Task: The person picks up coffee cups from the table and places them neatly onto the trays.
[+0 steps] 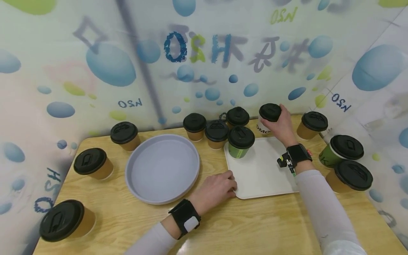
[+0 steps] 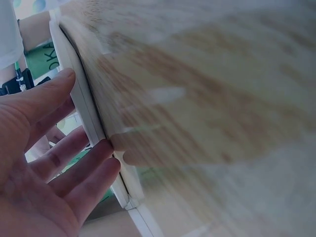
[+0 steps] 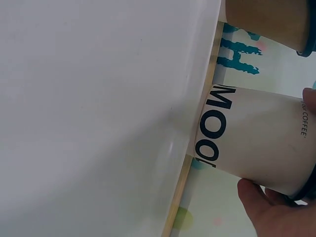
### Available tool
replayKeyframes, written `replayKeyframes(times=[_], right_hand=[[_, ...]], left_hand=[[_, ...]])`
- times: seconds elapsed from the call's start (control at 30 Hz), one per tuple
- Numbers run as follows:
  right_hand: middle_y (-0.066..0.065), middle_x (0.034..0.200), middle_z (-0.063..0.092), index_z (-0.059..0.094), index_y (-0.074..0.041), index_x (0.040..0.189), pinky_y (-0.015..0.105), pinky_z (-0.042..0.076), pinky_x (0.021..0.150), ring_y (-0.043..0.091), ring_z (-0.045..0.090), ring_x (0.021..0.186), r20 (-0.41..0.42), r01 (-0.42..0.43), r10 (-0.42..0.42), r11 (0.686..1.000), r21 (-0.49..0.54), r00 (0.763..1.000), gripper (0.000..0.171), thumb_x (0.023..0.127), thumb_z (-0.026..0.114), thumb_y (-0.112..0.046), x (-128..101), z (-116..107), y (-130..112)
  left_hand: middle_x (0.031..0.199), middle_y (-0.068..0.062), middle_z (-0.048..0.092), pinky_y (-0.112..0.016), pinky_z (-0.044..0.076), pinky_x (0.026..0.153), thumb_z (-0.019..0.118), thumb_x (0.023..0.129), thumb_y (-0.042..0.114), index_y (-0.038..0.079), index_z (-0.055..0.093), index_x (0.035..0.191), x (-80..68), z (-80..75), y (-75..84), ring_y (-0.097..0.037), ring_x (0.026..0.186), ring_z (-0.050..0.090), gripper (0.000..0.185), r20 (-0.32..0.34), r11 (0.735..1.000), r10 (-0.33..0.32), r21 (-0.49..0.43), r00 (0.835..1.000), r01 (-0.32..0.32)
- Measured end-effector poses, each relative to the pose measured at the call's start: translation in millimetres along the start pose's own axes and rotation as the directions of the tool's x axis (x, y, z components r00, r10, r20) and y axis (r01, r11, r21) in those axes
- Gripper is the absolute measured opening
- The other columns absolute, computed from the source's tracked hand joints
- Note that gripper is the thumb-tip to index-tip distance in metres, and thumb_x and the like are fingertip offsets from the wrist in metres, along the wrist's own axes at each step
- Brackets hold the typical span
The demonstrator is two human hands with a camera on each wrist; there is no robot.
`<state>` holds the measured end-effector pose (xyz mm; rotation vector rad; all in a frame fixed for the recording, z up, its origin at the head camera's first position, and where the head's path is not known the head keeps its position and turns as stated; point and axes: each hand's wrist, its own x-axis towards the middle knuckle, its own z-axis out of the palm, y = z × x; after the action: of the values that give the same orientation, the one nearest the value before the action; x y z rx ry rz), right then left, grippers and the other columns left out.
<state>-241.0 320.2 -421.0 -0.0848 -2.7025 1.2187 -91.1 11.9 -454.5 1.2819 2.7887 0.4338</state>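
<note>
My right hand (image 1: 280,124) grips a white paper cup (image 1: 267,120) with a black lid, standing on the table just past the far edge of the white rectangular tray (image 1: 261,173). The right wrist view shows the white cup (image 3: 252,143) with dark lettering, my fingers (image 3: 269,210) around it near the lid. A green cup with a black lid (image 1: 240,142) stands on the tray's far left corner. My left hand (image 1: 216,189) rests at the tray's near left corner, its straight fingers (image 2: 79,168) touching the tray's rim (image 2: 89,113).
A round grey tray (image 1: 162,168) lies left of the white one. Several lidded cups ring the wooden table (image 1: 223,226): brown ones (image 1: 94,163) at left and back, a green one (image 1: 341,150) and a brown one (image 1: 352,176) at right. Patterned walls close in on three sides.
</note>
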Motion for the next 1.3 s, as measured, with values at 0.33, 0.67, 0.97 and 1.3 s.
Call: replayKeyframes(times=[0.33, 0.67, 0.97, 1.3], right_hand=[[0.031, 0.166, 0.013, 0.004, 0.001, 0.164, 0.065, 0.027, 0.116, 0.049, 0.025, 0.148, -0.041, 0.012, -0.011, 0.999, 0.032, 0.999, 0.103, 0.095, 0.073, -0.034, -16.5, -21.5, -6.6], [0.028, 0.167, 0.015, 0.007, -0.002, 0.165, 0.066, 0.024, 0.117, 0.047, 0.02, 0.152, -0.055, 0.077, -0.076, 0.997, 0.017, 0.996, 0.103, 0.094, 0.075, -0.032, -36.3, -33.1, -17.6], [0.028, 0.167, 0.015, 0.008, -0.003, 0.165, 0.069, 0.025, 0.115, 0.048, 0.022, 0.151, -0.031, 0.118, -0.119, 0.993, -0.013, 0.992, 0.102, 0.094, 0.076, -0.03, -58.8, -36.1, -22.2], [0.033, 0.163, 0.019, 0.009, 0.001, 0.164, 0.069, 0.028, 0.113, 0.051, 0.026, 0.147, 0.039, 0.123, -0.122, 0.992, -0.016, 0.992, 0.103, 0.092, 0.078, -0.025, -79.3, -28.2, -26.2]], left_hand=[[0.105, 0.005, 0.063, -0.02, 0.051, 0.067, 0.08, 0.093, 0.029, 0.024, 0.08, 0.098, 5.3, -1.5, 5.4, -0.006, 0.086, 0.064, 0.008, 0.012, 1.0, 0.009, -0.013, 1.0, -0.009], [0.104, 0.005, 0.063, -0.018, 0.051, 0.068, 0.081, 0.092, 0.029, 0.023, 0.08, 0.096, 3.1, -1.0, 3.0, -0.006, 0.086, 0.064, 0.007, 0.0, 1.0, 0.011, -0.011, 1.0, -0.011], [0.105, 0.005, 0.063, -0.019, 0.052, 0.069, 0.08, 0.093, 0.03, 0.023, 0.08, 0.097, 0.5, -2.1, 2.7, -0.006, 0.088, 0.064, 0.008, 0.006, 1.0, -0.001, -0.011, 1.0, 0.001], [0.104, 0.004, 0.063, -0.019, 0.052, 0.07, 0.08, 0.092, 0.029, 0.022, 0.08, 0.097, 1.6, -1.4, 3.6, -0.007, 0.087, 0.064, 0.008, 0.015, 1.0, 0.0, -0.007, 1.0, 0.0]])
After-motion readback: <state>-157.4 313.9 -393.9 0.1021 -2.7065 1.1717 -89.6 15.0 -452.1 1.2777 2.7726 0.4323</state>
